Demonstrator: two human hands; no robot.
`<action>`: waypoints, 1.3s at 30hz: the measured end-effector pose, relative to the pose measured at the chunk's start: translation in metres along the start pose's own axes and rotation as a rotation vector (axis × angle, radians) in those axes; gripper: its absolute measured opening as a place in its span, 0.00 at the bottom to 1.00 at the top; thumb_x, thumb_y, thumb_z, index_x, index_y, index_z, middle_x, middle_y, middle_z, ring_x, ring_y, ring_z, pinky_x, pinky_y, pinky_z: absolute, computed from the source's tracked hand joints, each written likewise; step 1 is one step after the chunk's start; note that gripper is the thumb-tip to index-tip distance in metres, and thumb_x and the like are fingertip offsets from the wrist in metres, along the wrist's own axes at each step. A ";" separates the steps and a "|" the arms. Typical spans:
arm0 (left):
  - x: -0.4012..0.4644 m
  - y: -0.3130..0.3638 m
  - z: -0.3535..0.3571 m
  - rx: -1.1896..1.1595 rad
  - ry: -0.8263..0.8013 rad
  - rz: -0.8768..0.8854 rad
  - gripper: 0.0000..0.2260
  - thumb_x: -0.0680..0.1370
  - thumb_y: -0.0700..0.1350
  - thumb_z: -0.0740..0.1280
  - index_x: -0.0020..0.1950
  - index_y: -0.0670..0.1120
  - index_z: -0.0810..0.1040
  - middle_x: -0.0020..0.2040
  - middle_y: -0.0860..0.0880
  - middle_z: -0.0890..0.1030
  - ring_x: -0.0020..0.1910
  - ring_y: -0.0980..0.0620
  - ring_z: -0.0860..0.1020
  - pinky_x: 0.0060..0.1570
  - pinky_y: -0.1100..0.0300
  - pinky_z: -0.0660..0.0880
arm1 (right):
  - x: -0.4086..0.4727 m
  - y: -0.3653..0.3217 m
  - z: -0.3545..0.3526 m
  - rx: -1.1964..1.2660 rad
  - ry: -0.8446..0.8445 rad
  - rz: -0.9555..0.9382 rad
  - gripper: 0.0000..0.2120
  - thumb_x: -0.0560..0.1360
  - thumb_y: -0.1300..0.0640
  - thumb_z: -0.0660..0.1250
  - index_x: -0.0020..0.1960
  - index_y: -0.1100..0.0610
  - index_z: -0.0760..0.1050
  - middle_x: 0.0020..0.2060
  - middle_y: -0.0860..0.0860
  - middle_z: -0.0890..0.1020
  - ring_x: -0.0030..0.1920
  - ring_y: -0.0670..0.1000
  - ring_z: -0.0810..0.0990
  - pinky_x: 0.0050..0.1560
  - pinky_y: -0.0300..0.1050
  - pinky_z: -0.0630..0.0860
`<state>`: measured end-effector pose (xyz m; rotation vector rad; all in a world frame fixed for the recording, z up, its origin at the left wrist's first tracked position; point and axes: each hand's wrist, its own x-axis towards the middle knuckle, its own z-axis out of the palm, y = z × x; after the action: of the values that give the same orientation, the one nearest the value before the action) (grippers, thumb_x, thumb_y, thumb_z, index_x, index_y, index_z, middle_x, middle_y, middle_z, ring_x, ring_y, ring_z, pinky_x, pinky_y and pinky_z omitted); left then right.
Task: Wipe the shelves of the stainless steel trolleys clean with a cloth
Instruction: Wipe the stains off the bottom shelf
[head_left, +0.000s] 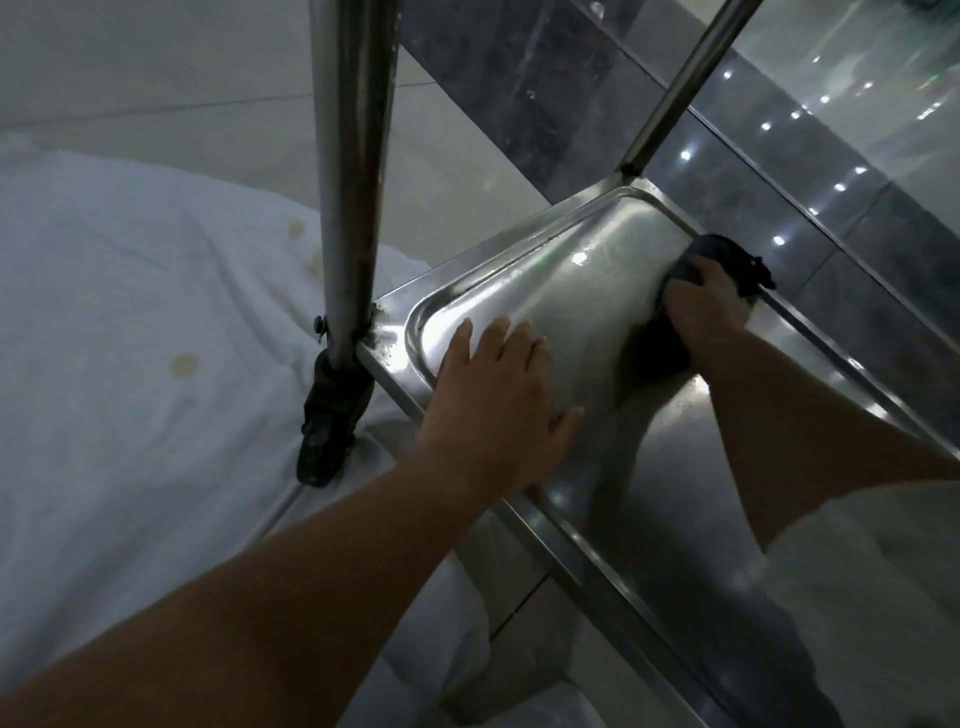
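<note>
The stainless steel trolley shelf (587, 291) lay low in the head view, a shallow tray with a raised rim, running from the upper centre down to the lower right. The left hand (498, 410) rested flat on the shelf surface near its left rim, fingers straight and spread, grasping nothing. The right hand (701, 306) pressed down on a dark cloth (732, 262) near the far rim of the shelf, with the fingers curled over the cloth; dark folds of it showed beyond and beneath the hand. A near upright post (350, 171) stood at the shelf's left corner, with a dark castor (332, 421) below it. A second post (675, 88) rose from the far corner. A white sheet (130, 312) with yellowish stains lay on the tiled floor to the left of the trolley
</note>
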<state>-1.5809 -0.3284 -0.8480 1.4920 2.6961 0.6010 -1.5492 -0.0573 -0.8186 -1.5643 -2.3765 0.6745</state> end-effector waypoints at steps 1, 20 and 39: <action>0.000 0.001 -0.001 -0.011 0.012 -0.005 0.32 0.77 0.64 0.53 0.74 0.44 0.63 0.74 0.44 0.66 0.74 0.44 0.60 0.74 0.43 0.52 | -0.006 -0.017 0.012 0.017 -0.025 -0.061 0.27 0.72 0.54 0.61 0.71 0.43 0.65 0.72 0.55 0.66 0.71 0.61 0.61 0.72 0.59 0.59; 0.006 0.008 -0.009 0.154 -0.171 0.237 0.21 0.82 0.55 0.52 0.74 0.53 0.65 0.76 0.48 0.64 0.75 0.46 0.60 0.70 0.43 0.57 | -0.211 0.262 -0.124 -0.044 0.341 0.327 0.34 0.66 0.46 0.57 0.72 0.54 0.65 0.70 0.61 0.68 0.68 0.65 0.66 0.69 0.62 0.63; -0.075 0.183 0.042 0.146 -0.238 0.426 0.39 0.72 0.66 0.43 0.76 0.43 0.59 0.77 0.40 0.58 0.77 0.43 0.53 0.71 0.39 0.47 | -0.363 0.318 -0.149 -0.022 0.191 0.042 0.28 0.73 0.58 0.65 0.72 0.49 0.65 0.75 0.51 0.61 0.74 0.56 0.58 0.73 0.57 0.57</action>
<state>-1.3827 -0.2891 -0.8405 2.0484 2.2998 0.2091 -1.0803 -0.2446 -0.8187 -1.6133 -2.2257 0.4838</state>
